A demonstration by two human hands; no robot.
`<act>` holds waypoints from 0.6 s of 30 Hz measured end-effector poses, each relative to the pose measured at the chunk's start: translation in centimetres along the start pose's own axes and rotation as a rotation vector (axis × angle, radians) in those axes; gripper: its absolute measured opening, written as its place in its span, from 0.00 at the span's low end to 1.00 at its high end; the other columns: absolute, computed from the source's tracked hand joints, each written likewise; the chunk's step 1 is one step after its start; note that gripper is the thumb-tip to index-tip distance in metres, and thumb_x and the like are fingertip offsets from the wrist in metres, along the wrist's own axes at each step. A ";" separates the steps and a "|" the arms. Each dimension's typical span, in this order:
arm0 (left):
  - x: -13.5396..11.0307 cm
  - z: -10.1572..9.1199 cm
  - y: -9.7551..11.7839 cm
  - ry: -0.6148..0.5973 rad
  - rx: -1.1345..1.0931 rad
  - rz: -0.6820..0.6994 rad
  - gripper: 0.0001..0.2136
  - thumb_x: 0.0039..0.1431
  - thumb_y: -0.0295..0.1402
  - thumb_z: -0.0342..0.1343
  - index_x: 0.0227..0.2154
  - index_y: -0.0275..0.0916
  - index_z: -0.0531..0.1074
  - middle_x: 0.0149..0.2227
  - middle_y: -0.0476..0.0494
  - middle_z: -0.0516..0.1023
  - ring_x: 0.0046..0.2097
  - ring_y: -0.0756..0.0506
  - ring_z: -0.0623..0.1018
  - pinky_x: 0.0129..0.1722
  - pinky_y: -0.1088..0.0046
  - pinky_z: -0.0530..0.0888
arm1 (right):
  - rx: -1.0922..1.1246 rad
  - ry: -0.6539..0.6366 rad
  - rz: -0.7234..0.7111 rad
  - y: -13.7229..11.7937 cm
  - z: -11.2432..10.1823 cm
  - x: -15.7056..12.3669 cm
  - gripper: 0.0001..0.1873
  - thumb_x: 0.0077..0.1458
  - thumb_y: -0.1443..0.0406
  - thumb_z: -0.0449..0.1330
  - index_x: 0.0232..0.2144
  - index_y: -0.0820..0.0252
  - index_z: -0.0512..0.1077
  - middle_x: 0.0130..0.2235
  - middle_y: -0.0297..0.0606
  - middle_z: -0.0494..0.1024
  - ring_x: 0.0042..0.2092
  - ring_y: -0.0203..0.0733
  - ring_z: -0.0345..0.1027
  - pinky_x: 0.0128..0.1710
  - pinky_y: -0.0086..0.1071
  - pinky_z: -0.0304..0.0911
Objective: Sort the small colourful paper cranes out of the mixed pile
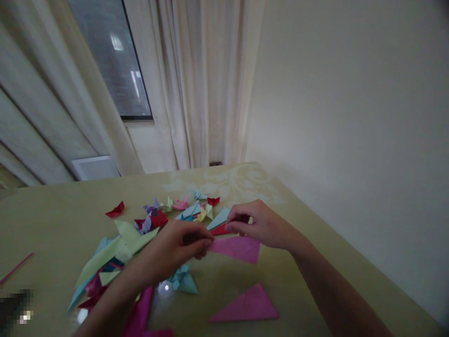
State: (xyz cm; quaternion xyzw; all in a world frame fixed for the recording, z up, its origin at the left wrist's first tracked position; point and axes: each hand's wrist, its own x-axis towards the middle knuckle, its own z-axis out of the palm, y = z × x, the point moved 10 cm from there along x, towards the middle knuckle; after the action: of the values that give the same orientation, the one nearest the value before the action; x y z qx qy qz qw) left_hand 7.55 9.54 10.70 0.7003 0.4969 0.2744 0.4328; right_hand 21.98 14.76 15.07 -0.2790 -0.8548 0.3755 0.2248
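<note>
Two hands meet over a magenta sheet of paper (235,248) near the middle of the table (52,224). The left hand (175,245) comes in from the lower left, its fingers curled together and pinching the sheet's left tip, so its grip is pressed shut on the paper. The right hand (261,224) reaches in from the lower right with fingertips bunched down at the sheet's upper edge; whether that grip actually pinches the magenta sheet or the red scrap (220,230) just behind it, I cannot tell. The sheet lies between the two hands, close to the table surface.

Just in front of the hands, nearer the person, a magenta folded triangle (247,306) lies flat on the table, apart from the sheet. A small light blue folded piece (182,280) sits beneath the left wrist. To the left, pale green folded sheets (115,245) spread over a heap of blue, red and pink papers. Behind the hands lies a scatter of small folded figures (182,208) in purple, red, pink, blue and yellow, and one red folded piece (115,210) rests alone farther left. A pink stick (16,268) lies near the table's left edge. Cream curtains (196,84) and a dark window (112,56) stand behind the table.
</note>
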 end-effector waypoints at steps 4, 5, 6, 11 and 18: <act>-0.1 5.3 -1.5 -0.168 -0.054 -0.101 0.11 0.64 0.37 0.56 0.41 0.38 0.80 0.34 0.46 0.84 0.38 0.46 0.83 0.38 0.74 0.76 | -0.339 0.030 0.141 5.6 0.1 1.3 0.05 0.63 0.63 0.66 0.39 0.60 0.79 0.33 0.36 0.80 0.35 0.40 0.72 0.35 0.30 0.59; -0.2 6.7 -1.8 -0.211 -0.060 -0.118 0.12 0.64 0.36 0.55 0.43 0.39 0.80 0.36 0.46 0.84 0.39 0.46 0.84 0.38 0.74 0.76 | -0.451 -0.002 0.186 7.2 0.7 1.6 0.07 0.60 0.64 0.68 0.40 0.61 0.79 0.36 0.38 0.81 0.38 0.42 0.72 0.36 0.31 0.58; -0.4 7.7 -2.1 -0.243 -0.038 -0.126 0.12 0.63 0.34 0.55 0.45 0.40 0.80 0.38 0.46 0.85 0.39 0.46 0.84 0.38 0.74 0.76 | -0.542 -0.045 0.217 8.6 1.4 1.9 0.09 0.58 0.64 0.70 0.41 0.61 0.78 0.39 0.41 0.81 0.40 0.44 0.73 0.36 0.32 0.58; -1.6 9.5 -2.5 -0.307 0.325 -0.127 0.17 0.55 0.27 0.55 0.45 0.46 0.80 0.39 0.49 0.84 0.39 0.44 0.82 0.36 0.73 0.72 | -0.624 -0.214 0.301 12.7 4.3 2.2 0.21 0.50 0.61 0.76 0.45 0.60 0.77 0.47 0.44 0.79 0.45 0.49 0.72 0.37 0.33 0.58; -1.7 7.0 -2.1 -0.183 0.426 -0.127 0.11 0.52 0.26 0.56 0.34 0.45 0.81 0.34 0.49 0.83 0.34 0.43 0.80 0.33 0.71 0.70 | -0.567 -0.222 0.335 12.8 4.2 2.0 0.21 0.49 0.62 0.76 0.46 0.59 0.79 0.45 0.41 0.79 0.45 0.47 0.72 0.38 0.31 0.58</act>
State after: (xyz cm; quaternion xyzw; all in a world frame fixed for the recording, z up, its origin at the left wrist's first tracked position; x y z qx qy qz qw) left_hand 11.72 5.91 5.58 0.7651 0.5455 0.0708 0.3348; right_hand 21.99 21.08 3.00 -0.4242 -0.8866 0.1828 -0.0210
